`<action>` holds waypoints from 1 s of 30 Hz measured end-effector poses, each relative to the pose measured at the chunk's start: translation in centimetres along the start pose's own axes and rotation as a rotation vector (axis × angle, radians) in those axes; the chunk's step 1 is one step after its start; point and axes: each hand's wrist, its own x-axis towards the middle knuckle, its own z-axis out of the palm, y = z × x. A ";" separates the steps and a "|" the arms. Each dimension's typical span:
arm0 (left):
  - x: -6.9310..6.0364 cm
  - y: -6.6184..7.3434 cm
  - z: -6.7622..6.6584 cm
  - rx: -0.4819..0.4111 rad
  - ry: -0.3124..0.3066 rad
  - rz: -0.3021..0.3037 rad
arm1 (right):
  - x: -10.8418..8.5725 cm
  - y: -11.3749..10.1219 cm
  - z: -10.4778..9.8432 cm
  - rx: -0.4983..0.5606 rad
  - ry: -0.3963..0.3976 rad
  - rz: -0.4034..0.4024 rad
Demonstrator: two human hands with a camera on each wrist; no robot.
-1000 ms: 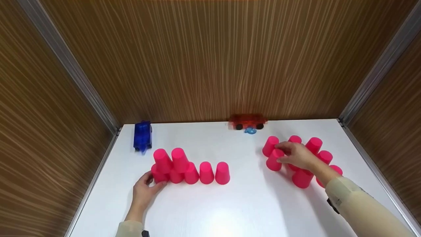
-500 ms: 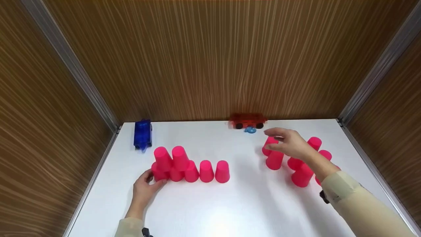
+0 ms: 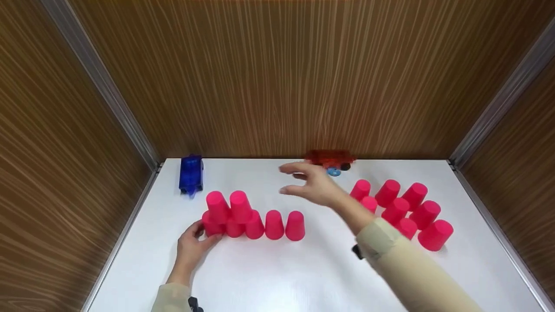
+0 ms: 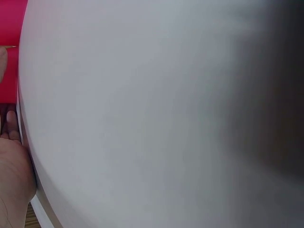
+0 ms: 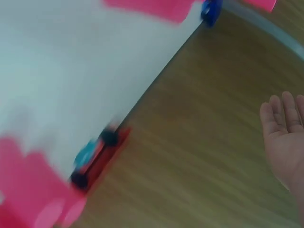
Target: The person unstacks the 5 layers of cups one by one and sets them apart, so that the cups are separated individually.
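Pink cups stand upside down in a row; at its left end, two cups, one of them the upper cup, rest on top of the row. My left hand has thumb and fingers around the leftmost lower cup; the left wrist view catches part of that hand at its edge beside pink. Above the table, between the row and the cups on the right, my right hand is raised with fingers and thumb spread apart, holding nothing. The right wrist view has this hand with fingers extended.
On the right stands a group of several upside-down pink cups, partly behind the right forearm. A blue toy car is at the back left. A red toy car and a small light-blue object lie near the wood-patterned back wall.
My right hand has left the cups on the right and moved leftward through the air, uncovering more of them. My left hand stays at the leftmost lower cup.
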 end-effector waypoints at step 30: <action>0.2 0.3 0.8 0.026 -0.021 -0.026 | 3.4 -0.2 12.5 0.155 0.019 0.165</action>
